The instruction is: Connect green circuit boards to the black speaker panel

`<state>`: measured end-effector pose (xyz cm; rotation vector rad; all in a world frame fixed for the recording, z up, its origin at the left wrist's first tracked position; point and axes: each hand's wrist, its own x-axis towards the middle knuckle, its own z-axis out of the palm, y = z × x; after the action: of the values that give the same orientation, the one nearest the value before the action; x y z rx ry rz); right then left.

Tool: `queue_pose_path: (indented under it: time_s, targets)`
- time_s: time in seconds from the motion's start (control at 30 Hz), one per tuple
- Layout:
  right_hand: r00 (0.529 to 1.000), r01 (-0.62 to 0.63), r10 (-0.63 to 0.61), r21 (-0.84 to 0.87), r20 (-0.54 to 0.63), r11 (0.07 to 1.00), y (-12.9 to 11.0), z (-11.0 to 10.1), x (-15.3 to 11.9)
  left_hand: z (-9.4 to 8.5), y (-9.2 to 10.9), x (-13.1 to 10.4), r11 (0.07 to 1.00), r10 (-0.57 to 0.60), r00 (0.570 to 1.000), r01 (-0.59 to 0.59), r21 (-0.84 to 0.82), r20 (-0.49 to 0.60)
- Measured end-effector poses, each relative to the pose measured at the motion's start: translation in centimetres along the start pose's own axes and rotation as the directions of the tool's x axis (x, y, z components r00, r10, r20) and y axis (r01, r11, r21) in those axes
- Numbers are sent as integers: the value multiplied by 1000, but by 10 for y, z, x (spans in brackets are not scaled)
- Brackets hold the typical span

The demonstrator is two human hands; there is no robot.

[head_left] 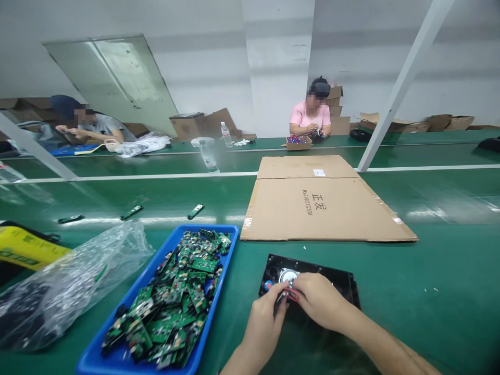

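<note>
A black plastic housing point(339, 278) lies on the green table, with a round silver part point(288, 276) and a small blue-and-red part point(268, 285) at its left end. My left hand point(265, 317) is at the housing's near left edge, thumb and fingers pinched on a small dark piece. My right hand point(318, 299) reaches over the housing from the right, its fingertips pressed together beside the silver part. A loop of red wire point(292, 295) shows between my hands. What my right fingertips hold is too small to make out.
A blue tray point(228, 291) full of green circuit boards point(172, 312) stands left, beside a clear plastic bag point(86, 281). Flat cardboard point(304, 208) lies beyond the housing. Three loose boards lie farther back. Two people sit across the table.
</note>
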<state>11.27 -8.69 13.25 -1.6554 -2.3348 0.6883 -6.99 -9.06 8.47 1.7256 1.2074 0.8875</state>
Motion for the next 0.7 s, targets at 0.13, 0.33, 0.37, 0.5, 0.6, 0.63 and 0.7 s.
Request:
queue_pose_path:
  time_s: [0.13, 0.33, 0.37, 0.5, 0.6, 0.63, 0.7]
  targets:
    - [999, 19, -16, 48, -48, 999, 0, -2, 0, -2, 6, 1, 996, -35, 999, 34, -79, -6]
    - [995, 43, -43, -2, -88, 999, 3, 6, 1, -1, 14, 2, 959, -192, 981, 187, -214, -2]
    - [995, 50, -50, -4, -89, 999, 4, 8, 1, 0, 14, 2, 955, -204, 979, 196, -224, -11]
    - [995, 65, -65, -2, -81, 998, 5, 9, 1, 1, 17, 2, 938, -237, 971, 224, -265, -20]
    - [995, 56, -55, 9, -79, 998, 6, 9, 1, 0, 19, 3, 934, -251, 968, 237, -266, -20]
    - [995, 51, -50, 10, -81, 999, 6, 9, 1, 0, 20, 3, 936, -249, 968, 236, -262, -20]
    - [996, 43, -42, 9, -85, 999, 5, 10, 2, -1, 20, 4, 940, -241, 970, 228, -255, -19]
